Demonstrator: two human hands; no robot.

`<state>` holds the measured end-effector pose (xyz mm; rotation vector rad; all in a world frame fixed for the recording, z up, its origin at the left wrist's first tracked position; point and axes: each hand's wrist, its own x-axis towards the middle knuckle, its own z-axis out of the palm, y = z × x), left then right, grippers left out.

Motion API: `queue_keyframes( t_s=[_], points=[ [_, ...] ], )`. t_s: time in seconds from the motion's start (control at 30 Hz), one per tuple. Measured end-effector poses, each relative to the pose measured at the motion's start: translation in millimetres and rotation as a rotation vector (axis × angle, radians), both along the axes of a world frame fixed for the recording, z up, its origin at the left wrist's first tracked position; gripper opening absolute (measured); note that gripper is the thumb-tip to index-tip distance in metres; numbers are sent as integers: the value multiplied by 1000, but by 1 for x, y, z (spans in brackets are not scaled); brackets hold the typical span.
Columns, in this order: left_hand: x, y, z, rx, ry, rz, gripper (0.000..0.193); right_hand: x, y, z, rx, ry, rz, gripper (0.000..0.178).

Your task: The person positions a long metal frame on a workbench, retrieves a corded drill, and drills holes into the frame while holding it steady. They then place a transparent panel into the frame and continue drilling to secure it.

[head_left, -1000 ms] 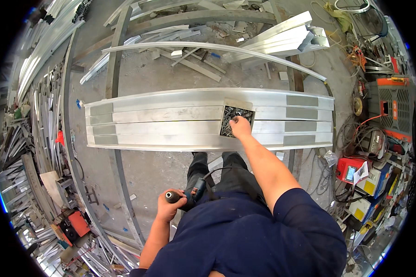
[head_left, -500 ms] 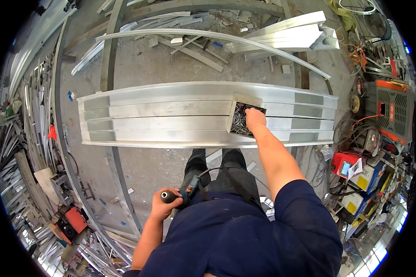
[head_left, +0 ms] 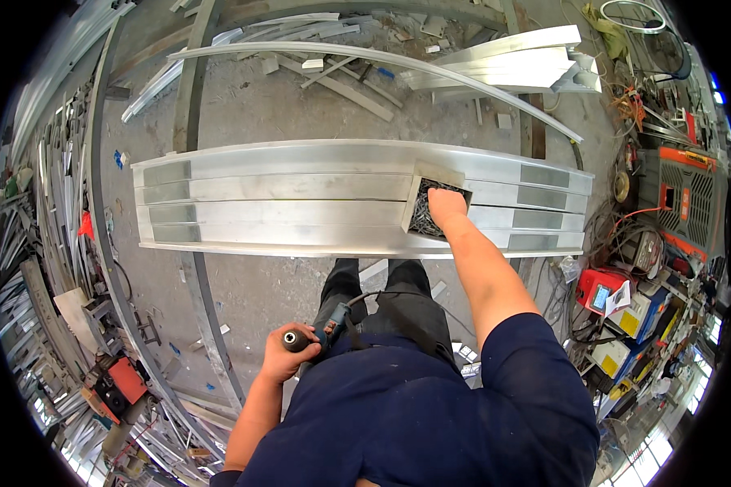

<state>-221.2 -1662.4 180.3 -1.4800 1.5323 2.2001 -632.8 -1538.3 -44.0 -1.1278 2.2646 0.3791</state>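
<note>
Left hand (head_left: 284, 357): wrapped around power drill (head_left: 296, 341), front end tilted up, just beside dark shirt (head_left: 406, 414). Right hand (head_left: 448, 206): fingers curled, reaching into open box (head_left: 440, 174) of loose screws (head_left: 425, 217); cannot tell whether pinching any. Box: resting on metal bars (head_left: 300, 213), right of middle. Likely step: picking out screws. Best done by pinching a few from the top, without shoving the box; drill steady, clear of its cord (head_left: 365, 295).

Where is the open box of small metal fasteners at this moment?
In the head view, the open box sits right of centre on the long silver metal profiles, with the person's right hand at its opening.
</note>
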Motion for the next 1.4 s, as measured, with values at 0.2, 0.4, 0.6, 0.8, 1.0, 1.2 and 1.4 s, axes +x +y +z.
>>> queue_keyframes(
  t_s=[0.2, 0.4, 0.6, 0.8, 1.0, 1.2, 1.4],
  points=[
    [7, -4, -6, -49, 8, -77, 19, 7, -13, 32, 114, -44, 10, 19],
    [-3, -22, -10, -58, 88, -164, 18, 15, 16, 60, -487, -211, -463, 31],
    [-17, -32, -11, -32, 113, -240, 23, 70, -3, 163, -789, -880, -1112, 19],
    [-32, -22, -14, -33, 106, -308, 24, 163, -13, 247, -739, -1381, -992, 16],
    [-28, 10, -14, -104, 81, -289, 29, 212, -10, 255, -806, -1422, -815, 21],
    [-18, 51, -17, -154, 47, -311, 31, 233, 17, 252, -769, -1265, -552, 18],
    [-15, 81, -8, -121, 29, -311, 29, 241, 53, 257, -776, -1058, -366, 17]
  ],
)
